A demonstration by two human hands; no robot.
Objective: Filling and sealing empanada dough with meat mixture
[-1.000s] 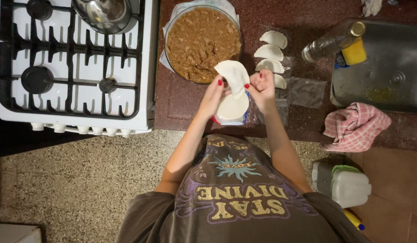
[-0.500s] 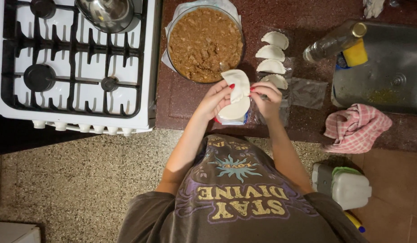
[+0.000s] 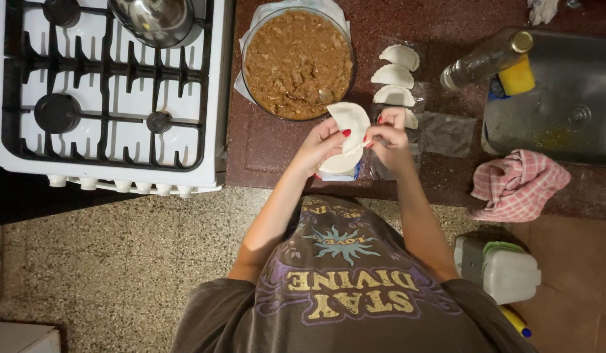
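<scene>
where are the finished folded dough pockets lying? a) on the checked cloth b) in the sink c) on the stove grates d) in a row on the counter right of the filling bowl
d: three folded dough pockets lie in a row on the dark counter, just right of the bowl of brown filling, while both hands, left hand and right hand, hold another dough piece in front of it.

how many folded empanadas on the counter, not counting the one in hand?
4 folded empanadas, in a column right of the filling bowl: top, second, third, fourth mostly hidden behind the right hand.
</scene>
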